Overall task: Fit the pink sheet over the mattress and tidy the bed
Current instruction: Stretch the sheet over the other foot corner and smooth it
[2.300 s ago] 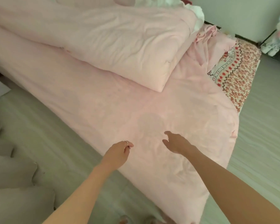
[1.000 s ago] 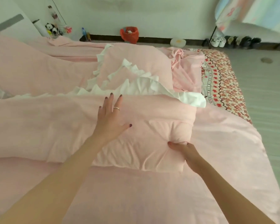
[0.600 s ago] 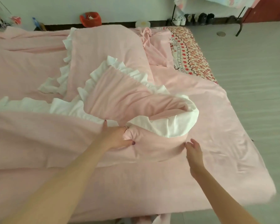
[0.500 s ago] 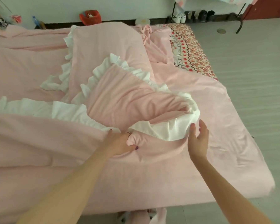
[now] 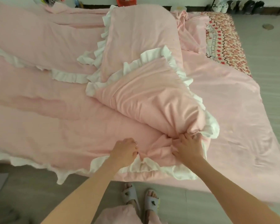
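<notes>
Pink cotton covers nearly everything here. The pink sheet lies spread over the mattress, smooth on the right side and hanging over the near edge of the bed, while at the far right corner it is bunched up and leaves the red-and-white patterned mattress top bare. On top of the sheet lies a pink quilt with a white ruffled edge, stretched from the left across to the middle of the bed. Its right end is folded back on itself into a thick, creased bundle, the white frill curling round the fold.

The left hand, wearing a ring, pinches the quilt's near edge, fingers curled into the fabric right where the white frill begins at the front of the bed. The right hand is just beside it, fingers dug into the gathered pink cloth at the bottom of the folded-back bundle and gripping it. Both forearms reach in from below.

A pink pillow with the same white frill lies behind the bundle, partly under it. On the grey floor at the bed's near side stand two feet in pale slippers. Along the far wall sit a red basket and a row of shoes.
</notes>
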The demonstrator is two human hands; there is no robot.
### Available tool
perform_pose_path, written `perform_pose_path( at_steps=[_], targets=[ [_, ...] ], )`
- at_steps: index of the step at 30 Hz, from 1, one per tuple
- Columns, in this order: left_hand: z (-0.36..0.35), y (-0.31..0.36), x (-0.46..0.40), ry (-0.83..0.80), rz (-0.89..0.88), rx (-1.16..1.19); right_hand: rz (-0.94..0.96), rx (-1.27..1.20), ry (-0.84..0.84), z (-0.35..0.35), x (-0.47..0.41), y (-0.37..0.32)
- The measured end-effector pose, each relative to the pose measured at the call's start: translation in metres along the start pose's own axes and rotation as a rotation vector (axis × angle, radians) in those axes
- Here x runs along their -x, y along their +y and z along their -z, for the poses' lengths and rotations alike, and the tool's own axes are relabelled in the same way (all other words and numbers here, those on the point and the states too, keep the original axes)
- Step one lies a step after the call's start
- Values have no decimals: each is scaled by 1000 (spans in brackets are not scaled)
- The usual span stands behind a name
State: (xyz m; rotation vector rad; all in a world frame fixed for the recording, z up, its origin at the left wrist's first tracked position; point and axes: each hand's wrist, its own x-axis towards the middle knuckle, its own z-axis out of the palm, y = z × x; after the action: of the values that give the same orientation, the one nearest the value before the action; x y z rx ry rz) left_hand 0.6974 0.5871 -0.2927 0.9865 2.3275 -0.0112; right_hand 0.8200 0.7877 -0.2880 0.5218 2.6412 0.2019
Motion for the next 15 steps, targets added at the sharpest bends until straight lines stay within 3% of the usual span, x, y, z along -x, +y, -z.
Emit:
perform_pose_path(
  at_steps=[2, 4, 7, 9, 11, 15],
  targets=[
    [-5, -24, 5, 6, 125, -83, 2, 8, 213, 3, -1, 5],
    [-19, -52, 16, -208, 260, -55, -24, -13, 334, 7, -2, 3],
    [-55, -85, 45, -510, 304, 119, -32, -27, 337, 12, -2, -22],
    [-70, -92, 63, -581, 283, 187, -28, -69, 258, 13, -2, -41],
    [-74, -98, 69, -534, 282, 228, 11, -47, 219, 14, -5, -61],
    [-63, -120, 63, -236, 324, 383, 184, -51, 146, 36, -20, -112]
  ],
)
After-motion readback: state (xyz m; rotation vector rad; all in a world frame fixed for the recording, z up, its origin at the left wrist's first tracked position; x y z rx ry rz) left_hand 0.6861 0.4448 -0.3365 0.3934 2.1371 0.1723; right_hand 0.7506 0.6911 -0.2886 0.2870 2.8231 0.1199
